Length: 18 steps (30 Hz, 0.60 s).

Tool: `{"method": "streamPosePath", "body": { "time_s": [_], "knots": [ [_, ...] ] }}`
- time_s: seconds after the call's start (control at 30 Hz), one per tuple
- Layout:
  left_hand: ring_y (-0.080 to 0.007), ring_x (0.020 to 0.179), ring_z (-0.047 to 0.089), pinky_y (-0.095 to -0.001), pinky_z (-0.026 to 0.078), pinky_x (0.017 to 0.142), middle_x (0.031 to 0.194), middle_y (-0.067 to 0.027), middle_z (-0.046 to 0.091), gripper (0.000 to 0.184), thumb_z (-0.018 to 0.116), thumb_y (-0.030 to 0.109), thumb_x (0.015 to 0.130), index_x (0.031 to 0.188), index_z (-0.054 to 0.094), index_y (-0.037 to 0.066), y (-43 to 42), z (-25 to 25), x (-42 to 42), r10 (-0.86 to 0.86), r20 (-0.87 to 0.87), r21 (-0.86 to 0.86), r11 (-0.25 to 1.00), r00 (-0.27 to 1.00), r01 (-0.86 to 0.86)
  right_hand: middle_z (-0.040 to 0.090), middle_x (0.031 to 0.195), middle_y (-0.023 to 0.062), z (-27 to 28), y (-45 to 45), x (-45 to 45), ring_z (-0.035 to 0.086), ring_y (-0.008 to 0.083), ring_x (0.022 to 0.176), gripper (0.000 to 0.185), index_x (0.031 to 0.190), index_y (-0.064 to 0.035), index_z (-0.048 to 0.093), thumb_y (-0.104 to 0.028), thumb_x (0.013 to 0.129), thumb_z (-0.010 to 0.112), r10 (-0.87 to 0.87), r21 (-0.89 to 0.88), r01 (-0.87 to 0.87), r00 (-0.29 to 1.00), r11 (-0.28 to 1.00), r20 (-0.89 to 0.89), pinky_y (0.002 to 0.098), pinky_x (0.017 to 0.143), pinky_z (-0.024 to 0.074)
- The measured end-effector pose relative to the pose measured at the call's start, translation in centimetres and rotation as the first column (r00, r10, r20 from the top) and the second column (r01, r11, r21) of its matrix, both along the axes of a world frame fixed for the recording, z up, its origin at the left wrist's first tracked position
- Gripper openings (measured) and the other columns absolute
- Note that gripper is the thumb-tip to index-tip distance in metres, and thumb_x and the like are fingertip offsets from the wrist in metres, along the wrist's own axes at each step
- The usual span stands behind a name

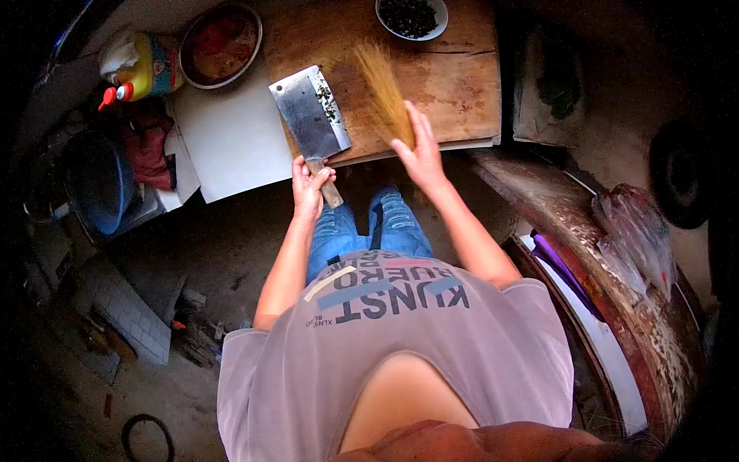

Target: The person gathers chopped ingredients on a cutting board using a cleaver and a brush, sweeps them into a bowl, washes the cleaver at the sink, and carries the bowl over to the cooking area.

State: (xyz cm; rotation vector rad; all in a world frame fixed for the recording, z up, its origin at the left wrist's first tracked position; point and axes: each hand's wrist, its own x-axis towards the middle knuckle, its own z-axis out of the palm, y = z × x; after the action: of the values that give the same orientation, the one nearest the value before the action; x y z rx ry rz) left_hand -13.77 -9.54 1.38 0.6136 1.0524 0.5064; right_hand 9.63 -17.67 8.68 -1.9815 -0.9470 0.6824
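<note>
My left hand point(310, 185) is wrapped round the wooden handle of a cleaver point(304, 112). Its broad blade lies over the left part of a wooden cutting board point(462, 85), and small dark green bits cling along the right side of the blade. In my right hand point(422, 154), above the board's front edge, is a small straw brush point(385, 85), slightly blurred, with its bristles fanning away from me. A white bowl point(441, 19) of dark chopped pieces sits at the board's far edge.
Left of the board are a round pan point(187, 58) with reddish residue, a yellow bottle with a red cap point(137, 73) and a dark blue basin point(115, 185). A worn curved wooden surface point(554, 185) with a clear plastic bag point(635, 231) stands to my right.
</note>
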Motion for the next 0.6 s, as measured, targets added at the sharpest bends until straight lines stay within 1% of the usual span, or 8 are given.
{"method": "streamPosePath", "body": {
  "time_s": [0.1,0.13,0.23,0.27,0.37,0.47,0.53,0.6],
  "knots": [
    [-0.0189,0.084,0.06,-0.0307,0.053,0.072,0.108,-0.0121,0.054,0.048,0.059,-0.005,0.082,0.121,0.035,0.009,0.2,0.5,0.2,-0.022,0.033,0.009,1.0,0.999,0.022,0.046,0.128,0.0143,-0.9,-1.6,2.7,0.046,0.0335,0.116,0.069,0.136,-0.0128,0.042,-0.001,0.072,0.064,0.03,0.024,-0.041,0.928,0.999,0.372,0.0408,0.098,0.0395],
    [-0.0187,0.083,0.061,-0.0308,0.054,0.072,0.107,-0.0119,0.054,0.049,0.06,-0.005,0.082,0.121,0.036,0.009,0.1,1.0,0.4,-0.014,0.054,-0.005,1.0,0.998,0.014,0.046,0.128,0.0114,-4.6,-3.5,3.7,0.047,0.0342,0.11,0.069,0.134,-0.0164,0.045,0.001,0.069,0.064,0.283,-0.4,-0.114,0.875,0.909,0.393,0.042,0.095,0.0415],
    [-0.0188,0.083,0.061,-0.0313,0.054,0.073,0.106,-0.0119,0.054,0.049,0.06,-0.005,0.081,0.122,0.036,0.008,1.1,2.3,1.8,-0.013,0.093,-0.009,1.0,0.996,0.014,0.047,0.128,0.0099,-3.6,-3.5,3.9,0.048,0.0341,0.108,0.067,0.131,-0.0166,0.049,0.002,0.068,0.063,0.124,-0.22,-0.044,0.923,0.974,0.364,0.0417,0.093,0.0422],
    [-0.0191,0.083,0.061,-0.0318,0.054,0.073,0.107,-0.012,0.053,0.049,0.06,-0.006,0.081,0.122,0.036,0.008,1.0,2.9,1.9,-0.024,0.097,-0.023,0.999,0.995,0.027,0.047,0.128,0.0099,-2.1,-3.3,3.6,0.048,0.0341,0.108,0.067,0.131,-0.0166,0.049,0.002,0.068,0.063,0.121,-0.22,-0.043,0.925,0.975,0.359,0.0417,0.093,0.0422],
    [-0.0199,0.084,0.06,-0.0328,0.054,0.074,0.108,-0.0133,0.053,0.051,0.059,-0.006,0.081,0.123,0.034,0.009,1.9,4.1,4.0,-0.049,0.115,0.019,0.999,0.992,0.048,0.051,0.125,0.007,1.1,-1.7,3.9,0.049,0.0311,0.106,0.062,0.126,-0.0179,0.054,0.001,0.068,0.062,0.138,0.005,-0.154,0.902,0.988,0.409,0.0398,0.089,0.0426],
    [-0.0207,0.085,0.059,-0.033,0.053,0.073,0.109,-0.0138,0.052,0.051,0.059,-0.006,0.081,0.123,0.032,0.006,3.5,6.0,7.5,-0.078,0.122,0.058,0.996,0.989,0.072,0.053,0.123,0.0038,2.6,-0.2,4.1,0.051,0.0279,0.102,0.059,0.122,-0.02,0.057,0.001,0.067,0.062,0.264,0.031,-0.308,0.858,0.951,0.441,0.0387,0.084,0.043],
    [-0.0203,0.093,0.057,-0.0325,0.052,0.075,0.113,-0.0115,0.05,0.049,0.056,-0.008,0.08,0.122,0.035,0.006,5.0,6.7,9.5,-0.121,0.088,0.082,0.99,0.989,0.114,0.053,0.123,0.0013,2.5,1.4,4.9,0.051,0.0248,0.097,0.059,0.12,-0.0219,0.058,-0.001,0.065,0.062,0.326,0.021,-0.413,0.75,0.911,0.576,0.0375,0.078,0.0423],
    [-0.0189,0.086,0.059,-0.0314,0.053,0.073,0.108,-0.0115,0.052,0.049,0.058,-0.006,0.08,0.122,0.034,0.005,6.1,7.5,11.4,-0.17,0.116,0.137,0.979,0.979,0.154,0.053,0.123,-0.0027,0.9,2.7,6.6,0.051,0.0236,0.094,0.061,0.121,-0.027,0.058,-0.003,0.065,0.063,0.281,-0.042,-0.337,0.704,0.941,0.652,0.0369,0.076,0.0415]
  ]
}}
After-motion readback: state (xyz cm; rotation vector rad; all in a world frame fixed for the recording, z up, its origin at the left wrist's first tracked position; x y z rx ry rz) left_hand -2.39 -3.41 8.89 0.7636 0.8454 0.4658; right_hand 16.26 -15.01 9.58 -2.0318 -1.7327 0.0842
